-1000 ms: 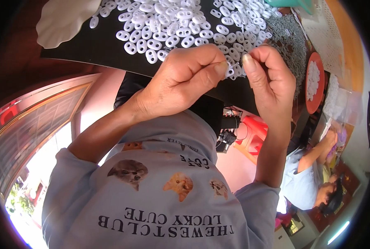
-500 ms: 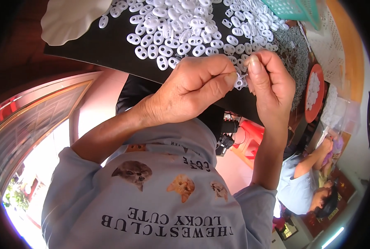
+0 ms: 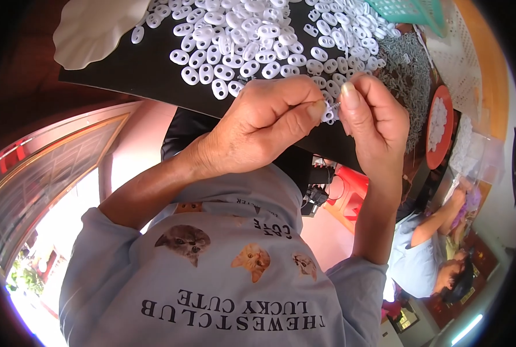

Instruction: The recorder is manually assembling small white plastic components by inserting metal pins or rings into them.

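Observation:
At the table's near edge, my left hand (image 3: pixel 272 118) pinches a small white plastic piece with holes (image 3: pixel 328 114) between thumb and forefinger. Most of that piece is hidden by the fingertips. Close beside it, my right hand (image 3: pixel 376 115) is closed in a pinch on a thin metal spring (image 3: pixel 336 104), which bridges the small gap between both hands. Just beyond my hands lies a big heap of white oval two-holed plastic pieces (image 3: pixel 224 72). A second spread of smaller white pieces (image 3: pixel 341 37) lies right of it. Grey metal springs (image 3: pixel 408 75) are piled farther right.
A white scalloped dish (image 3: pixel 90 34) sits at the far left of the black table (image 3: pixel 136 72). A green basket (image 3: pixel 417 14) stands at the far right, and an orange-red dish (image 3: pixel 440 130) of white pieces nearer. Another person (image 3: pixel 420 248) works at the right.
Both hands have shifted very slightly left, still holding the white piece and the spring close together. The heap appears slightly farther left in view.

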Demonstrator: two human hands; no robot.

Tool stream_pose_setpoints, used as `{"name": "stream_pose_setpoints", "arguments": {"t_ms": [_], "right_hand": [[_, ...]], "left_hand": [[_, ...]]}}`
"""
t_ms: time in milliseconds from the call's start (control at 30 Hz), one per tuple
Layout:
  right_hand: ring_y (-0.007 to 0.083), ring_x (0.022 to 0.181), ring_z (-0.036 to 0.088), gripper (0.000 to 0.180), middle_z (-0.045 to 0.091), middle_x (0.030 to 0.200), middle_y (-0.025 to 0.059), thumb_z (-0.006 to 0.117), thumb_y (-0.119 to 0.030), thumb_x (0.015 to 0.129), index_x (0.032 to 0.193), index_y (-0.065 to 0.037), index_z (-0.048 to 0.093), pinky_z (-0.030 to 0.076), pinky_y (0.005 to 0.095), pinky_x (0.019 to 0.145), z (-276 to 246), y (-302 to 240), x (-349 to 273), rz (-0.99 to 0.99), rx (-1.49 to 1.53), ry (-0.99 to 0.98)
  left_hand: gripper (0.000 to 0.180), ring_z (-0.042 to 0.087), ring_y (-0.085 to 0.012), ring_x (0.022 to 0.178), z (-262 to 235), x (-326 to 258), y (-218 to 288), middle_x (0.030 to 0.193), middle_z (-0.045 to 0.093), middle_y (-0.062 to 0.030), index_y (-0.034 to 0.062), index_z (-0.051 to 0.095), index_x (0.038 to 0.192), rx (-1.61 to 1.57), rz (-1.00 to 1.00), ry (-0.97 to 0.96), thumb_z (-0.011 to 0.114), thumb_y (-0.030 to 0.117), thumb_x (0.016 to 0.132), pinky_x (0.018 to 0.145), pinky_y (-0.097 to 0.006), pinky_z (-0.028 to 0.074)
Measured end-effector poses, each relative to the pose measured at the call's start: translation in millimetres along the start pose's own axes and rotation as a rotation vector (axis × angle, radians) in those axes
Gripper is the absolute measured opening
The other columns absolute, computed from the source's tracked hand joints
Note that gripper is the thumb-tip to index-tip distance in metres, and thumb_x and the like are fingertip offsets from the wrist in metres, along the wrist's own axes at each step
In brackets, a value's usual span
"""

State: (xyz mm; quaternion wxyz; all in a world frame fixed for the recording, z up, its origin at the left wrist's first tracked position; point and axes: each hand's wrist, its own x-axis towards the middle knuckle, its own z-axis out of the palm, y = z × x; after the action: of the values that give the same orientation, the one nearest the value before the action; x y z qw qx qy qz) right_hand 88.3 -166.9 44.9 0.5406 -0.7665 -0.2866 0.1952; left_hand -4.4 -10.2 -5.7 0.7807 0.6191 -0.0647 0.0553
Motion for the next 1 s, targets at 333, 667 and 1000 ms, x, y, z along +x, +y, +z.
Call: {"name": "stream_pose_setpoints", "arguments": {"t_ms": [333, 667, 1000], "right_hand": [[0.0121, 0.062, 0.047, 0.007, 0.052, 0.071, 0.0069, 0.059, -0.005, 0.091, 0.089, 0.001, 0.056, 0.04, 0.025, 0.057, -56, 26, -26, -0.097, -0.573, 0.206], [0.0281, 0.062, 0.054, 0.007, 0.054, 0.075, 0.0128, 0.063, -0.004, 0.086, 0.088, -0.001, 0.057, 0.043, 0.0332, 0.057, -60, 32, -38, -0.185, -0.769, 0.073], [0.0151, 0.062, 0.053, 0.008, 0.055, 0.074, 0.0076, 0.062, -0.006, 0.089, 0.094, -0.001, 0.058, 0.043, 0.0268, 0.057, -29, 2, -14, -0.306, -0.383, 0.102]], "left_hand": [[0.018, 0.039, -0.0042, 0.061, 2, -1, -2, 0.078, 0.051, -0.0009, 0.0007, 0.053, 0.091, -0.039, -0.023, -0.024, 0.043, 0.013, 0.1, 0.052, -0.019, 0.031], [0.017, 0.035, -0.0041, 0.055, 6, -1, -5, 0.074, 0.051, -0.0011, 0.0005, 0.054, 0.094, 0.012, -0.005, -0.022, 0.042, 0.012, 0.1, 0.051, -0.02, 0.03], [0.015, 0.044, -0.0091, 0.061, 10, 0, -6, 0.076, 0.053, -0.0035, -0.0013, 0.053, 0.091, 0.227, 0.126, -0.055, 0.044, 0.008, 0.098, 0.056, -0.022, 0.037]]}}
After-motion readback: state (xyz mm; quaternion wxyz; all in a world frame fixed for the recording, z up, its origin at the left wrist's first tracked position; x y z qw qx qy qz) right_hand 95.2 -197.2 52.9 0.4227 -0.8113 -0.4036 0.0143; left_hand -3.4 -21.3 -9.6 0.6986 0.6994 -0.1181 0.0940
